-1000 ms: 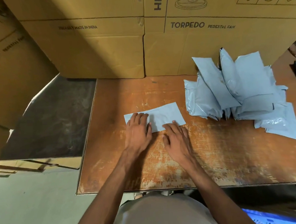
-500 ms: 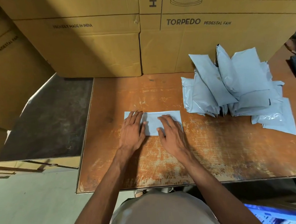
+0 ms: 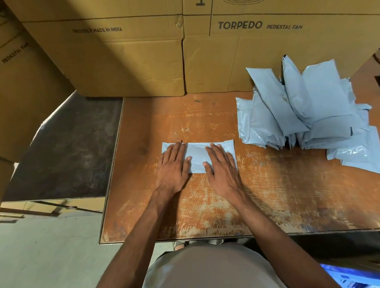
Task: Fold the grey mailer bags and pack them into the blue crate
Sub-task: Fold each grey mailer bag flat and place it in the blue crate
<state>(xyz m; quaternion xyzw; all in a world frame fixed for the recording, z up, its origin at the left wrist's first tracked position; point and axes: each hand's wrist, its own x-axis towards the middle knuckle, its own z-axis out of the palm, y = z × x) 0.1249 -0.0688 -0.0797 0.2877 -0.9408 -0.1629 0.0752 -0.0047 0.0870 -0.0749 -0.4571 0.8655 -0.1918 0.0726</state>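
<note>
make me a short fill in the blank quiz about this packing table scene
1. Both hands, left hand and right hand, press flat on one grey ____.
2. The pile of bags lies to the person's ____.
3. The boxes behind the table read TORPEDO PEDESTAL ____.

Missing words: bag, right, FAN

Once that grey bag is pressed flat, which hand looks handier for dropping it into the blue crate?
Probably the right hand: the blue crate shows at the lower right, on its side, while the left hand lies farther away.
</note>
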